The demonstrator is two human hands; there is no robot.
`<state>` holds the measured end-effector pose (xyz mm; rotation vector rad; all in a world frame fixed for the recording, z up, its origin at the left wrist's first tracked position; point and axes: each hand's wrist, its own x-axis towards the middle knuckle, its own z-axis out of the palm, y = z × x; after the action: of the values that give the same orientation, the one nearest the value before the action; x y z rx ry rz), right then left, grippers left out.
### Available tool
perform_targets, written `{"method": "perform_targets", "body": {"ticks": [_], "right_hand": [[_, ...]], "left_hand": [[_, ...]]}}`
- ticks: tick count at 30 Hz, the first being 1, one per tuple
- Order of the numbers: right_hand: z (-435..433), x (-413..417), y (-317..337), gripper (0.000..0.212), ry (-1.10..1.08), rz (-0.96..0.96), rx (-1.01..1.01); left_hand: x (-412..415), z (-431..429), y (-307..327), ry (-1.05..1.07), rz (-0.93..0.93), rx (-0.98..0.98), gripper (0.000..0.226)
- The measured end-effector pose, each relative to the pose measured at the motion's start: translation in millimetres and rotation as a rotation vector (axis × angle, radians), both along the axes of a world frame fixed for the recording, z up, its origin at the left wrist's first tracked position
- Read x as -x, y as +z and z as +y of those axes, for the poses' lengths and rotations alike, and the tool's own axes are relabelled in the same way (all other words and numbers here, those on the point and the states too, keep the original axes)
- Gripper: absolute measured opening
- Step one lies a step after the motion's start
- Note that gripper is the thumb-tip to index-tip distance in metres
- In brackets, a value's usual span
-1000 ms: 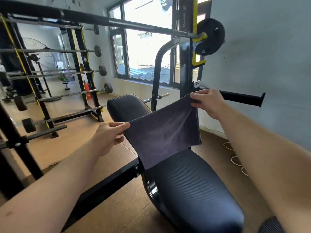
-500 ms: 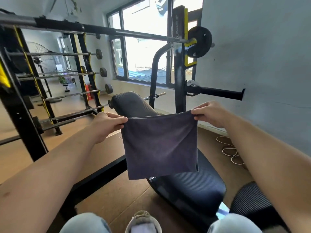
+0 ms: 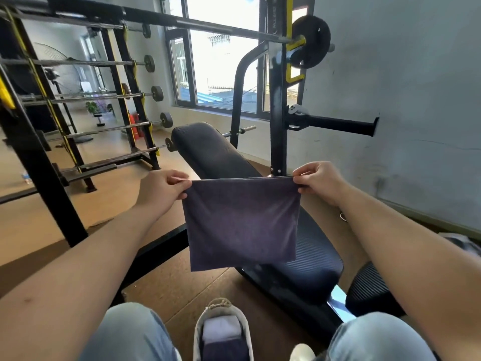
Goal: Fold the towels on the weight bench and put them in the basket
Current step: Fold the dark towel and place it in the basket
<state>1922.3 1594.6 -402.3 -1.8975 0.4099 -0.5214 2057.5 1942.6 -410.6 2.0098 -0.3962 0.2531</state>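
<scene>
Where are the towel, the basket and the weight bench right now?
towel [image 3: 240, 222]: head view, middle of the hanging cloth.
basket [image 3: 198, 337]: head view, its left wall.
weight bench [image 3: 315, 259]: head view, bare seat pad.

matt purple cloth towel [image 3: 240, 222], ribbed black padded bench [image 3: 307, 256]

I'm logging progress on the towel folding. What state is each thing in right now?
towel: held up by its top corners, hanging flat.
left hand: pinches its top left corner.
right hand: pinches its top right corner.
bench: backrest inclined.
basket: on the floor, holds folded white and dark cloth.
barbell: racked.
</scene>
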Motion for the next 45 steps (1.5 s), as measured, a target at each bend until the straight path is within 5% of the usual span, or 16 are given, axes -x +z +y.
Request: {"method": "perform_targets", "body": {"ticks": [5, 8, 12, 21, 28, 35, 45], "right_hand": [[4.5, -12.0, -21.0, 0.013, -0.079, 0.161, 0.224], [9.1, -21.7, -39.3, 0.004, -0.079, 0.235, 0.168], [13.8, -35.5, -73.8, 0.010, -0.028, 0.332, 0.146], [37.3, -46.2, -129.4, 0.019, -0.033, 0.371, -0.002], [81.8, -50.5, -170.0, 0.012, -0.069, 0.244, -0.293], [120.6, -58.5, -195.7, 0.007, 0.041, 0.222, -0.195], [138.3, -74.5, -202.4, 0.018, 0.222, 0.209, -0.015]], "left_hand": [[-4.4, -4.2, -23.2, 0.068, -0.132, -0.255, 0.025], [-12.3, -7.7, -40.3, 0.091, 0.045, -0.315, 0.018], [-17.4, -13.5, -69.8, 0.166, 0.413, -0.038, 0.023], [-10.2, -16.0, -119.9, 0.340, 0.818, 0.499, 0.026], [8.0, -36.4, -161.3, 0.265, 0.690, 0.333, 0.005], [32.1, -59.3, -183.4, 0.062, 0.505, 0.100, 0.003], [19.1, -70.0, -194.2, 0.018, 0.750, 0.343, 0.012]]}}
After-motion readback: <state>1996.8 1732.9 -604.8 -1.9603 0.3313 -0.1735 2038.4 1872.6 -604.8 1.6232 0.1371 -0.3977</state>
